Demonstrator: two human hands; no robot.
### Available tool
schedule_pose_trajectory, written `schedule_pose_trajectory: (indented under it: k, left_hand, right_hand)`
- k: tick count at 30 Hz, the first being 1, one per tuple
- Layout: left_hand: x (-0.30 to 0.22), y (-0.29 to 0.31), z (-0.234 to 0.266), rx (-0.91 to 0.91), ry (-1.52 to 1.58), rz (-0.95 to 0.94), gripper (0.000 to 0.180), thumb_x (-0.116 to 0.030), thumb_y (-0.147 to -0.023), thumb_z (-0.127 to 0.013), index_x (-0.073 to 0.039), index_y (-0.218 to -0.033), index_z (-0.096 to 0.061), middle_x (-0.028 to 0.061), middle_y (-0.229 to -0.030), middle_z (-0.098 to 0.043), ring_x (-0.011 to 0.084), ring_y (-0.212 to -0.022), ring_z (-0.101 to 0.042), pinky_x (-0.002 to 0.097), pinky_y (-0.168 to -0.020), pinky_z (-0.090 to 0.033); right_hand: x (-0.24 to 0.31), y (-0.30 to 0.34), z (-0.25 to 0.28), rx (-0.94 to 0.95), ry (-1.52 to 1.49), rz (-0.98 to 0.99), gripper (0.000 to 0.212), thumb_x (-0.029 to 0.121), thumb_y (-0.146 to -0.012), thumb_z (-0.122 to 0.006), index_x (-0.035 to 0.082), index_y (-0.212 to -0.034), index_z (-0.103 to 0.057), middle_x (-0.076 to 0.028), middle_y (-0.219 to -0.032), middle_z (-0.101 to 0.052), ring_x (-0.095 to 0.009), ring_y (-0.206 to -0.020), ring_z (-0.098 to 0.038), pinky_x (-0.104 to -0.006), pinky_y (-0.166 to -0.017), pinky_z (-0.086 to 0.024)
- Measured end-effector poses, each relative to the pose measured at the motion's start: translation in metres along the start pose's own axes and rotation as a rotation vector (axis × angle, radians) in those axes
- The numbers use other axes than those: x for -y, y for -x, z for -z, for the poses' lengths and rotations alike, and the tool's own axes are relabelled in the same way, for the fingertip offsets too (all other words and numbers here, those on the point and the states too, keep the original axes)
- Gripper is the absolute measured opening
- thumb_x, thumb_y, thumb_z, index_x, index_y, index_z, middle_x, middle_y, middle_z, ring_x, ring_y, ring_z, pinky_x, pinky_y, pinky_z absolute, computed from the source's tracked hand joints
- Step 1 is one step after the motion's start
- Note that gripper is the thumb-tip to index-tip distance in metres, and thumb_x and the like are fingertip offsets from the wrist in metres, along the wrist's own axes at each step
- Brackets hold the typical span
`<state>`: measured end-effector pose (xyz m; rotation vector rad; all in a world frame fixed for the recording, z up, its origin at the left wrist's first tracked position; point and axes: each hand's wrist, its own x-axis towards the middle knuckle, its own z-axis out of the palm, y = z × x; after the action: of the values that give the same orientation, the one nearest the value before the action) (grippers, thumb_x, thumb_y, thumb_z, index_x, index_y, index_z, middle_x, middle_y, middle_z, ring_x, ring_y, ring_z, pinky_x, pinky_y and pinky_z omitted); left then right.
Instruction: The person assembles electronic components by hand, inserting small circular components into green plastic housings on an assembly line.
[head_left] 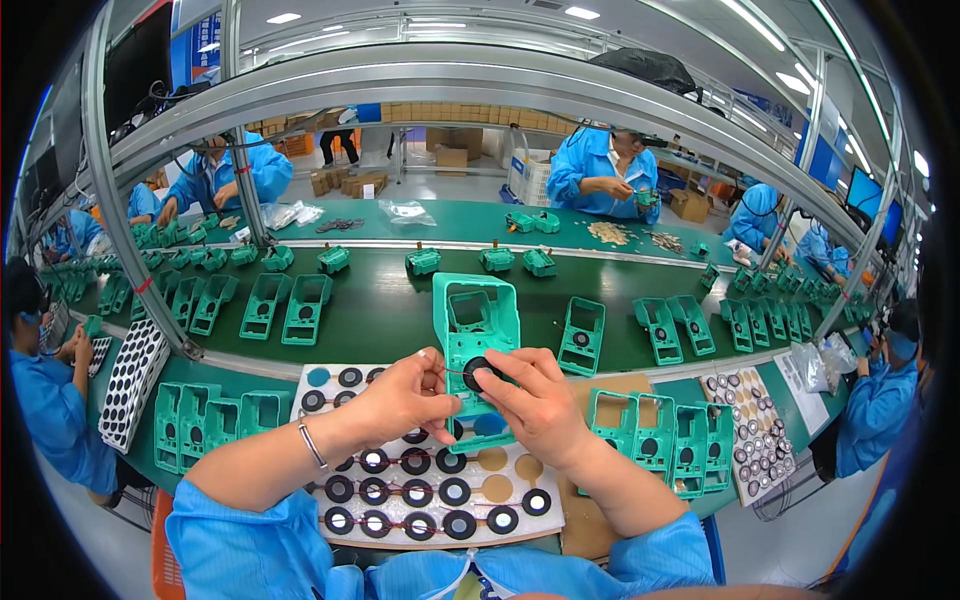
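In front of me a green plastic housing (474, 290) stands tilted over the foam tray (545, 522), its open frame facing me. My left hand (405, 397) is closed at the housing's lower left edge, fingertips by a thin red wire. Between the fingers of my right hand (538, 400) is a small black round speaker (478, 373), held against the inside of the housing. The wire runs from the speaker toward my left fingertips; whether they pinch it I cannot tell. Rows of similar round speakers (419, 492) with red wires lie on the tray below.
Several green housings stand at the left (262, 412) and right (652, 440) of the tray. A second tray of round parts (752, 430) lies farther right. Beyond runs a dark green conveyor (380, 300) carrying more housings. A metal frame bar (450, 85) crosses overhead. Co-workers sit around.
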<state>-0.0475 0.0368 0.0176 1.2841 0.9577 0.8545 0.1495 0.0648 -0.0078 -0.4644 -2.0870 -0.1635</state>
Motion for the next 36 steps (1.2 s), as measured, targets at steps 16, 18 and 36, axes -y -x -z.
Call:
schedule_pose_trajectory:
  k: [16,18,36]
  left_hand:
    - [-0.001,0.006,-0.010,0.059,0.009,-0.032,0.031,-0.002,-0.082,-0.055,0.006,-0.107,-0.037,0.0097,-0.088,-0.051,0.0150,-0.068,-0.059,0.0261,-0.059,-0.057]
    - [0.000,0.006,-0.008,0.065,0.001,-0.036,0.033,-0.002,-0.083,-0.054,0.006,-0.110,-0.036,0.0099,-0.089,-0.051,0.0153,-0.070,-0.059,0.0263,-0.061,-0.057]
    - [0.006,-0.036,-0.018,-0.037,-0.291,-0.167,0.038,0.000,-0.082,-0.045,0.004,-0.118,-0.033,0.0148,-0.094,-0.055,0.0198,-0.065,-0.063,0.0275,-0.056,-0.055]
  right_hand:
    - [0.002,0.007,0.003,0.126,0.037,0.030,0.042,0.000,-0.061,-0.065,0.003,-0.102,-0.061,-0.014,-0.116,-0.053,-0.030,-0.101,-0.049,-0.0371,-0.081,-0.046]
    - [0.009,0.000,0.013,0.154,0.115,0.027,0.043,0.001,-0.062,-0.067,0.003,-0.104,-0.060,-0.015,-0.120,-0.050,-0.031,-0.105,-0.046,-0.0384,-0.085,-0.042]
    - [-0.055,0.002,-0.015,0.130,-0.890,-0.882,0.032,0.026,-0.082,-0.064,0.002,-0.102,-0.058,-0.005,-0.088,-0.063,-0.012,-0.075,-0.057,-0.0281,-0.067,-0.046]
